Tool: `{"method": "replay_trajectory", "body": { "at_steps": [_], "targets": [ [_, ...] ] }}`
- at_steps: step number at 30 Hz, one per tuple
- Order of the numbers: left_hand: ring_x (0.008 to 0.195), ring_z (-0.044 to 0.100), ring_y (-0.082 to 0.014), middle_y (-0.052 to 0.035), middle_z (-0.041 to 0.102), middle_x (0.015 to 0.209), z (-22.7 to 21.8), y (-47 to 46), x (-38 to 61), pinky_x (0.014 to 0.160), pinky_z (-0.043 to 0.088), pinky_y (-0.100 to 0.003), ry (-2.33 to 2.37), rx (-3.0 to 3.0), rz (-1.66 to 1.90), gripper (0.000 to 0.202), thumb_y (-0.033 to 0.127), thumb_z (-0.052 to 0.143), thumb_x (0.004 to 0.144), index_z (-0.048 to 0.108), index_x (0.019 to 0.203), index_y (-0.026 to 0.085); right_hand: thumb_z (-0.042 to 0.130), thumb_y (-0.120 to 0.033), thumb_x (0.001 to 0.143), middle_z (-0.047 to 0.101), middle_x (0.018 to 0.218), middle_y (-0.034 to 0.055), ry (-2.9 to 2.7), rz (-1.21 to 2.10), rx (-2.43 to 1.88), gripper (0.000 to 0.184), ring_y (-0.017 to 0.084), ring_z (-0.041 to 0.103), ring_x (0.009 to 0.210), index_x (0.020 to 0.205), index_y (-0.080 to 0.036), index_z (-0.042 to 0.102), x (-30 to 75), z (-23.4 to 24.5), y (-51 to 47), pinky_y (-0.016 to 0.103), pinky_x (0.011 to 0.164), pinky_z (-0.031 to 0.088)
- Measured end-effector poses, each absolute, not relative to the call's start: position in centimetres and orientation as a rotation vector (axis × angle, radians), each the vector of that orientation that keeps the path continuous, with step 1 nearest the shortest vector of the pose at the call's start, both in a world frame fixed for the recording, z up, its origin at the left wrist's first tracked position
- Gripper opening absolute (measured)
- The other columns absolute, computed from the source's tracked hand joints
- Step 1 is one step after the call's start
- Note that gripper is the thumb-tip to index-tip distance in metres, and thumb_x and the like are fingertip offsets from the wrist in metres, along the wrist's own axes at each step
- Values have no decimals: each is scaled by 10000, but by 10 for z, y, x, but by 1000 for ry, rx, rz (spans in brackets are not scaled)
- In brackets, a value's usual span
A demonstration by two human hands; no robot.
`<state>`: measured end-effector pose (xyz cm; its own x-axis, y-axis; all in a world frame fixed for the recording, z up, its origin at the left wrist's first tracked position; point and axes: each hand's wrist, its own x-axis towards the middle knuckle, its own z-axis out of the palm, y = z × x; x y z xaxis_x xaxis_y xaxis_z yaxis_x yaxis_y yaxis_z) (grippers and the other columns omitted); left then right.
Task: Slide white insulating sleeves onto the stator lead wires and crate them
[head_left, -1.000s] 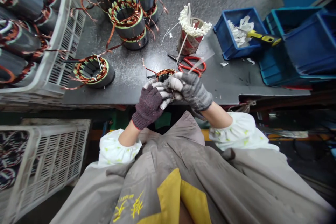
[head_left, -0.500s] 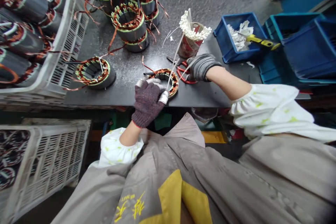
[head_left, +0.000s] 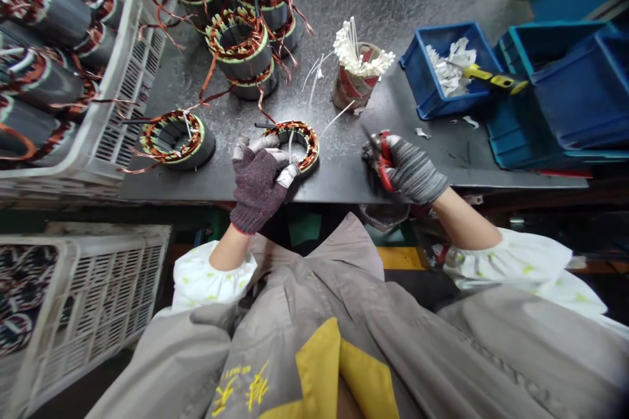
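My left hand, in a dark purple knit glove with white-wrapped fingertips, grips the near left side of a motor stator with copper windings. A white strip loops down inside the stator's bore near my thumb. To the right, above the table's front edge, my right hand wears a grey striped glove. Its fingers are closed round red-handled scissors, whose dark blades are blurred and point up and left. A loose white tie lies between the stator and a can of white-headed ties.
Another stator stands at the left, with stacked stators behind it. White crates of stators line the left side. At the right are a blue bin with paper scraps, a yellow cutter knife and teal bins.
My right hand has picked up the scissors from the table and moved right and nearer to me. My left hand and the stator have shifted slightly left; the long white strip no longer stands up above it.
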<state>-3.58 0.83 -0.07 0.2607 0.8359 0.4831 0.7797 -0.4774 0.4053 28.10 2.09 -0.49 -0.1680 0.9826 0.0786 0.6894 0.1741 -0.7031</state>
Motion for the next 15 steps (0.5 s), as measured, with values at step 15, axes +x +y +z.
{"method": "replay_trajectory", "body": {
  "at_steps": [15],
  "targets": [
    [1282,658,-271,-29,787,1003,-1,2,-35,1309,247,-587,1597,2413,1065,118,354,590,961,675,931,278,567,-695,927,773,985,158,-2504,398,-1919,601,308,718,838,1165,-154,677,228,21,34,383,740,535]
  ]
}}
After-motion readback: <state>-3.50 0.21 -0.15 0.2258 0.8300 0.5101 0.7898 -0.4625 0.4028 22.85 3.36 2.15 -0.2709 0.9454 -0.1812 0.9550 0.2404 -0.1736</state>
